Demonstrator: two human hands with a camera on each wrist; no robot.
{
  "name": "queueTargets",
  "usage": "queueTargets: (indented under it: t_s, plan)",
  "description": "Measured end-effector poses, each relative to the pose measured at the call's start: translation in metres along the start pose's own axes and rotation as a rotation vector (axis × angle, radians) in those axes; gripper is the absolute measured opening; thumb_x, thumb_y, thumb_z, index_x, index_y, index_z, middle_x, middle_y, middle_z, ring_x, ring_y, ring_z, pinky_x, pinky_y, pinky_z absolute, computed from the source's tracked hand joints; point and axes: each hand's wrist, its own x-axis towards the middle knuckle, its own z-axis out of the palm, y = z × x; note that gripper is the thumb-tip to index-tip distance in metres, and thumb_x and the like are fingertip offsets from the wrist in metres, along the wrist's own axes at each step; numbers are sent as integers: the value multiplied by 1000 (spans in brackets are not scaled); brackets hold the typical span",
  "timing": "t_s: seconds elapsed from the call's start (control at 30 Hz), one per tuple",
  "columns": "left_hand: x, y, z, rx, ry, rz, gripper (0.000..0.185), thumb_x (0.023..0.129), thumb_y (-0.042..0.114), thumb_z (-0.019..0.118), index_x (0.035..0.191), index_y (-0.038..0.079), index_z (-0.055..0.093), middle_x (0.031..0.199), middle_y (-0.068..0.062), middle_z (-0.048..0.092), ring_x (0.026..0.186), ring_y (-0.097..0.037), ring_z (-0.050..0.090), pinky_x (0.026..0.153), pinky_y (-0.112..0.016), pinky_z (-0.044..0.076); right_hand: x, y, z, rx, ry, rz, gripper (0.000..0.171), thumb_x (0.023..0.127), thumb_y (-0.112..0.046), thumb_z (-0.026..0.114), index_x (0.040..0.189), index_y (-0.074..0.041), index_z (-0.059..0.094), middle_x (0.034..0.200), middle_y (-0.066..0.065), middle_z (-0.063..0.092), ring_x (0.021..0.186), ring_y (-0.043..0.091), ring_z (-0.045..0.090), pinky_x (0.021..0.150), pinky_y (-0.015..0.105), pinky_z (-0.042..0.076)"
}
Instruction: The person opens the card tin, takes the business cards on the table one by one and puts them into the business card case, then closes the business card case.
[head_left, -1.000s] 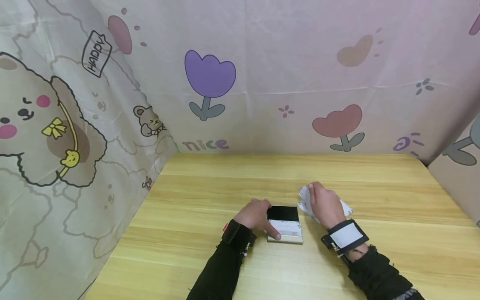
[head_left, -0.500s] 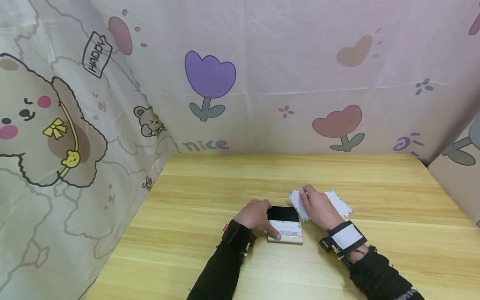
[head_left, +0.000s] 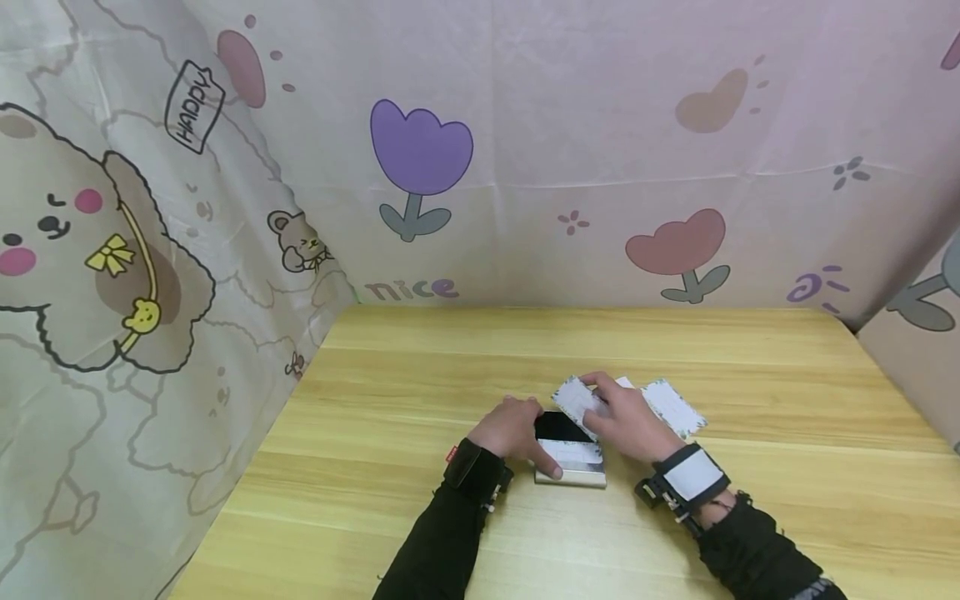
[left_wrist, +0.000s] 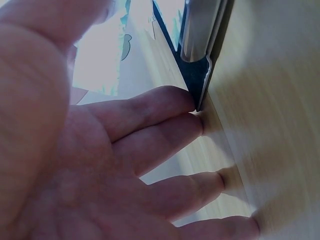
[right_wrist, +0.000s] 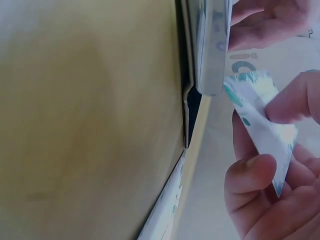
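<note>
My left hand (head_left: 508,429) holds a flat card case (head_left: 592,480) by its left side, with black interior and silver near edge. The thumb lies over the near part, and in the left wrist view fingertips touch the corner of the case (left_wrist: 200,30). Inside the case's near part a white card (head_left: 573,452) shows. My right hand (head_left: 637,423) pinches a white card (head_left: 576,400) with a green leafy border, tilted over the case's far right corner. The right wrist view shows this card (right_wrist: 265,110) between thumb and fingers, apart from the case.
More white cards (head_left: 675,407) with leafy borders lie on the wooden table (head_left: 450,358) behind and right of my right hand. A printed curtain (head_left: 525,108) hangs along the table's back, with another stretch at the left side.
My right hand has moved slightly left, bringing the card from beside the case to over its far right corner. Cards on the table behind the hand show more. The left hand stays put.
</note>
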Motion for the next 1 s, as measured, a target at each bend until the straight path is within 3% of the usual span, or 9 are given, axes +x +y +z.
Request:
queueTargets:
  t_s: [0.27,0.57,0.7,0.83,1.0]
  plan:
    - [1,-3,0,-22,-7,21,87,62,44,101,131,6,64,118,-7,68,107,-22,59,84,-36,53,-1,-1,0,21,-32,-59,39,98,-14,68,135,-5,58,117,20,71,79,15,58,62,29,46]
    - [0,-3,1,-5,-6,23,91,63,45,100,135,5,62,125,-10,67,117,-27,59,89,-39,54,-1,-1,4,16,21,-112,38,96,-11,67,134,-7,64,117,14,72,78,14,59,62,27,48]
    - [1,-3,0,-22,-9,22,87,62,43,101,130,5,62,115,-7,66,105,-23,60,81,-36,53,-1,-1,4,3,-57,-121,36,95,-10,67,132,-7,66,119,10,72,85,15,60,70,29,50]
    - [0,-2,-1,-43,-10,23,80,62,41,102,124,6,63,103,-2,63,91,-18,55,74,-33,50,-1,1,3,-10,-129,-140,34,95,-7,67,129,-8,69,114,6,73,82,12,60,69,27,49]
    - [1,-2,0,-32,-13,19,83,62,42,101,126,6,63,104,-3,64,93,-18,55,76,-33,51,-2,1,2,-17,-166,-159,34,96,-7,66,130,-11,70,117,4,73,86,12,60,71,26,49]
